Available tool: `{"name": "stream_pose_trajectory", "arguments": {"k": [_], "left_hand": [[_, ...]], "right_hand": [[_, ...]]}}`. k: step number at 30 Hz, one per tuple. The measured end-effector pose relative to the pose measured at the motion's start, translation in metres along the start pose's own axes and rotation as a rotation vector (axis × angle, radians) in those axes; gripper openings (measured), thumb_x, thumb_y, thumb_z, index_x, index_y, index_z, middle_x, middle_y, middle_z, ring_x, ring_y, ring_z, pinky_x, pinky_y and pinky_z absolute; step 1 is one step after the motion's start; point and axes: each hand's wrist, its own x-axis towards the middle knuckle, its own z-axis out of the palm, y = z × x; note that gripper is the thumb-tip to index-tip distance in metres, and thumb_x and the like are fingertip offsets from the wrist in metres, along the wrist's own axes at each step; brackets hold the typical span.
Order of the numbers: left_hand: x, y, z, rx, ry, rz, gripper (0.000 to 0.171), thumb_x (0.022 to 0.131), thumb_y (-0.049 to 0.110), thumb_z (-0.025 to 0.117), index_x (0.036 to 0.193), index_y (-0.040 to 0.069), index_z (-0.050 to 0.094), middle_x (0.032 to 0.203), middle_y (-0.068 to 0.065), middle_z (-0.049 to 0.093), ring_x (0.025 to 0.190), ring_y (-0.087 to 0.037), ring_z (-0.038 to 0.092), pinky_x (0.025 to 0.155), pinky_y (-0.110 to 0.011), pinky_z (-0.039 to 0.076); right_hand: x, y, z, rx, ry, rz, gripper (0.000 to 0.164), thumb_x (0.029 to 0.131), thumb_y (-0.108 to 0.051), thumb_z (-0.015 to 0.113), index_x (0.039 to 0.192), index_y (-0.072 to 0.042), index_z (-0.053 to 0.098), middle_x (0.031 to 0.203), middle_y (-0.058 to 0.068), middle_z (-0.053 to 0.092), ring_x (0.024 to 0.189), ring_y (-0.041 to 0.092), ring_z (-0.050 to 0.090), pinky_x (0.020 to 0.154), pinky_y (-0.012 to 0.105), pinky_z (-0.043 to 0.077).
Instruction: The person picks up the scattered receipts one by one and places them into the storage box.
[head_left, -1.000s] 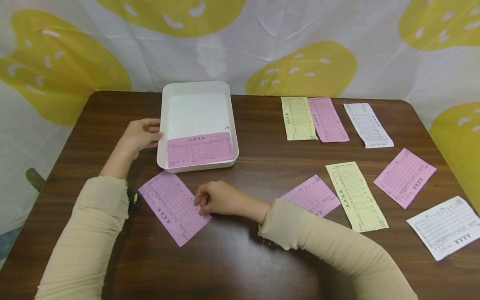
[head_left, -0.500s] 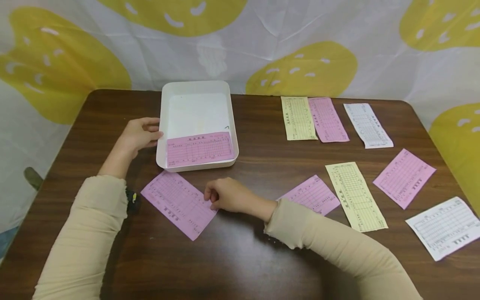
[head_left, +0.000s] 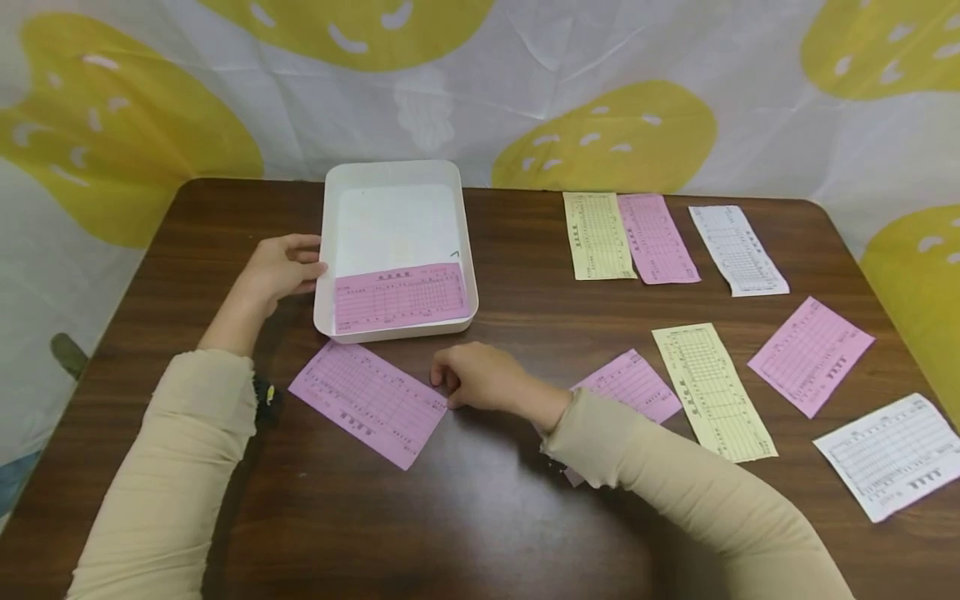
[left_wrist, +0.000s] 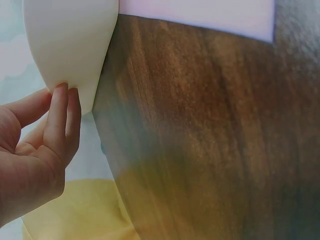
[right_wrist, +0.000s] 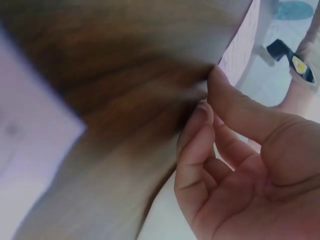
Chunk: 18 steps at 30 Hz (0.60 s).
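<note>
In the head view my right hand (head_left: 480,377) pinches the right corner of a pink receipt slip (head_left: 367,402), printed with a grid. The slip lies slanted on the table just in front of a white tray (head_left: 397,335). Thumb and fingertips come together in the right wrist view, where part of the pink slip (right_wrist: 240,50) shows beyond them. My left hand (head_left: 277,271) touches the tray's left side with its fingertips; the left wrist view shows those fingers (left_wrist: 59,112) against the outer wall. Inside the tray, another pink slip (head_left: 401,298) lies at the near end.
To the right lie more slips: yellow (head_left: 600,236), pink (head_left: 657,239) and white (head_left: 738,250) at the back. Nearer are a yellow slip (head_left: 714,392), pink slips (head_left: 812,357) and a white slip (head_left: 892,457). My right sleeve (head_left: 660,475) partly covers a pink slip (head_left: 633,383).
My right hand has moved right and slightly away, drawing the pink slip along and turning it counterclockwise on the table. The left hand and the tray stay put.
</note>
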Motion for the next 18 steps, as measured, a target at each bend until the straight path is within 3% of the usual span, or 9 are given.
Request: {"name": "stream_pose_trajectory", "arguments": {"k": [3, 7, 10, 12, 15, 18], "left_hand": [[0.000, -0.001, -0.001, -0.003, 0.001, 0.001, 0.057, 0.097, 0.006, 0.051, 0.148, 0.000, 0.029, 0.144, -0.029, 0.041, 0.115, -0.028, 0.053, 0.068, -0.008, 0.054], [0.000, -0.002, -0.003, -0.003, 0.003, 0.002, 0.056, 0.097, 0.006, 0.051, 0.148, 0.000, 0.029, 0.144, -0.029, 0.041, 0.115, -0.028, 0.053, 0.069, -0.009, 0.054], [0.000, -0.002, -0.003, 0.001, 0.002, 0.003, 0.057, 0.097, 0.006, 0.051, 0.148, 0.000, 0.029, 0.144, -0.029, 0.041, 0.113, -0.026, 0.054, 0.071, -0.010, 0.055], [0.000, -0.003, -0.003, 0.000, -0.001, 0.002, 0.057, 0.097, 0.007, 0.051, 0.149, 0.000, 0.029, 0.144, -0.029, 0.041, 0.111, -0.024, 0.055, 0.071, -0.011, 0.056], [0.000, -0.003, -0.001, -0.004, -0.005, 0.004, 0.057, 0.097, 0.006, 0.051, 0.149, 0.001, 0.028, 0.144, -0.029, 0.041, 0.109, -0.022, 0.056, 0.071, -0.011, 0.056], [0.001, -0.002, -0.001, -0.009, -0.005, 0.006, 0.058, 0.096, 0.006, 0.052, 0.149, 0.000, 0.028, 0.144, -0.030, 0.041, 0.108, -0.022, 0.057, 0.069, -0.010, 0.055]], "right_hand": [[0.000, 0.004, -0.002, 0.025, -0.003, -0.011, 0.023, 0.073, -0.009, 0.079, 0.091, -0.014, 0.066, 0.082, 0.001, 0.065, 0.076, 0.013, 0.056, 0.065, 0.023, 0.045], [0.002, 0.003, 0.001, 0.030, 0.034, -0.013, 0.013, 0.079, -0.017, 0.074, 0.088, -0.013, 0.066, 0.078, 0.000, 0.065, 0.071, 0.011, 0.055, 0.062, 0.022, 0.045], [0.004, -0.006, 0.006, -0.018, 0.076, 0.012, 0.013, 0.084, -0.025, 0.070, 0.087, -0.013, 0.066, 0.083, 0.002, 0.068, 0.076, 0.015, 0.060, 0.064, 0.028, 0.051], [0.006, -0.010, 0.008, -0.024, 0.087, 0.021, 0.010, 0.085, -0.021, 0.068, 0.089, -0.012, 0.067, 0.089, 0.004, 0.070, 0.082, 0.019, 0.064, 0.069, 0.033, 0.054], [0.007, -0.012, 0.006, 0.071, 0.066, 0.023, 0.009, 0.084, -0.009, 0.065, 0.092, -0.008, 0.069, 0.092, 0.008, 0.073, 0.084, 0.019, 0.066, 0.073, 0.030, 0.056], [0.008, -0.009, 0.003, 0.274, -0.003, 0.037, 0.017, 0.082, 0.002, 0.060, 0.096, -0.001, 0.069, 0.087, 0.013, 0.073, 0.068, 0.013, 0.062, 0.064, 0.020, 0.054]]}}
